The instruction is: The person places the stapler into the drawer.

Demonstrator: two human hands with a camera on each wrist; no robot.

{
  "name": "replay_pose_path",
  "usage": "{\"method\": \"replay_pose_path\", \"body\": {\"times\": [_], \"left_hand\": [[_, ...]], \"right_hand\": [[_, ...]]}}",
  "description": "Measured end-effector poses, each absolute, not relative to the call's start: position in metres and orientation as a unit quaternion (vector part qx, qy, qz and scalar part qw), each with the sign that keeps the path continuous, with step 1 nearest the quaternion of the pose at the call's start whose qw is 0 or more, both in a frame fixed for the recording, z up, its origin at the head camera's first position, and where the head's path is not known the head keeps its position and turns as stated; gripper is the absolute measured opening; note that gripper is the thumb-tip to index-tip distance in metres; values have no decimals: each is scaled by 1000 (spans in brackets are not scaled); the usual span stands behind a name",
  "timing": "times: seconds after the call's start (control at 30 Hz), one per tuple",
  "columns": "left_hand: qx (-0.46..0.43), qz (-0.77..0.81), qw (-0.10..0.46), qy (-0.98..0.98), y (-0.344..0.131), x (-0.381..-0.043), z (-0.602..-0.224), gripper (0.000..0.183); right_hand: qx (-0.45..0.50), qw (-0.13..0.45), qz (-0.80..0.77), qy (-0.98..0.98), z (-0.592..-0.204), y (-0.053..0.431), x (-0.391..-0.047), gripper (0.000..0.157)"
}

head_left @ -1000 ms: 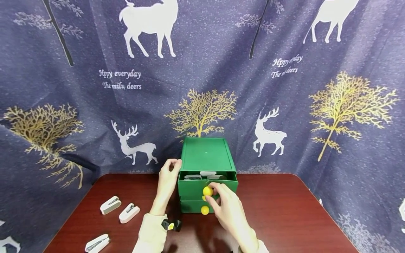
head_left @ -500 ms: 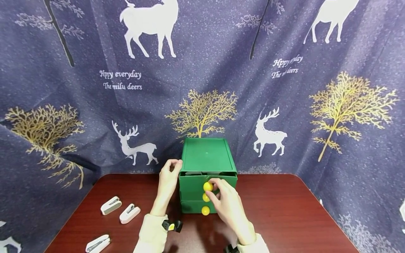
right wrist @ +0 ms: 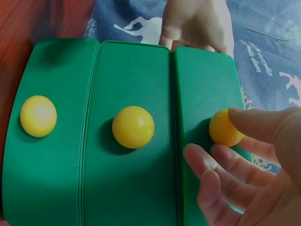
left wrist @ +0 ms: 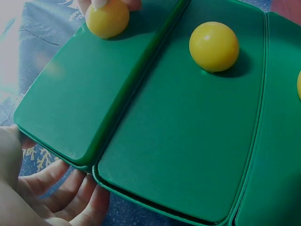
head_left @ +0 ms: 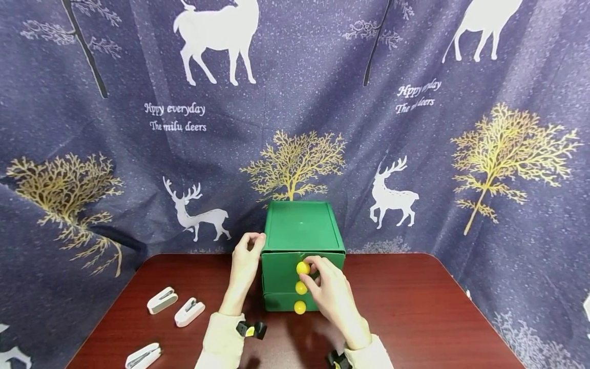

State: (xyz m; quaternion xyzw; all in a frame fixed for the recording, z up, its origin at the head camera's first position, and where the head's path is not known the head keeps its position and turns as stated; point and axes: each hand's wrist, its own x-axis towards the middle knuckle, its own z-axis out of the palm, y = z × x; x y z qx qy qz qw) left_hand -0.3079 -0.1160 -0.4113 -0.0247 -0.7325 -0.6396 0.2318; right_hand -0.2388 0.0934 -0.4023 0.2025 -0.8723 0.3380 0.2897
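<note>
A green drawer box (head_left: 301, 225) with three drawer fronts stands on the table. Each front carries a round yellow knob: the top knob (head_left: 302, 268), the middle knob (head_left: 301, 288) and the bottom knob (head_left: 299, 307). My right hand (head_left: 331, 294) pinches the top knob between thumb and fingers. The top drawer (head_left: 279, 265) sits pushed in, almost flush with the box. My left hand (head_left: 246, 256) rests against the box's left side near the upper edge. In the left wrist view its fingers (left wrist: 59, 188) lie along that side. The drawers' contents are hidden.
Three white staplers lie left of the box: the back stapler (head_left: 162, 300), the middle stapler (head_left: 189, 312) and the front stapler (head_left: 143, 355). A blue patterned cloth (head_left: 295, 102) hangs behind the reddish-brown table (head_left: 401, 307).
The top drawer, which stood partly out with grey and white things showing, has slid back into the box. My right hand moved in with its knob; the left hand stayed put.
</note>
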Motion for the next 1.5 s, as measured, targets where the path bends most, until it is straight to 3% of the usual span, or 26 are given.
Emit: {"method": "replay_pose_path", "body": {"times": [0.97, 1.2, 1.5], "left_hand": [[-22, -639, 234, -732, -116, -306, -409, 30], [-23, -638, 233, -733, -115, -307, -409, 30], [-21, -642, 228, -732, -117, -307, -411, 32]], "right_hand": [[207, 263, 307, -891, -391, 97, -237, 29], [240, 290, 279, -883, -363, 111, -229, 26], [262, 333, 278, -862, -331, 140, -249, 16]]}}
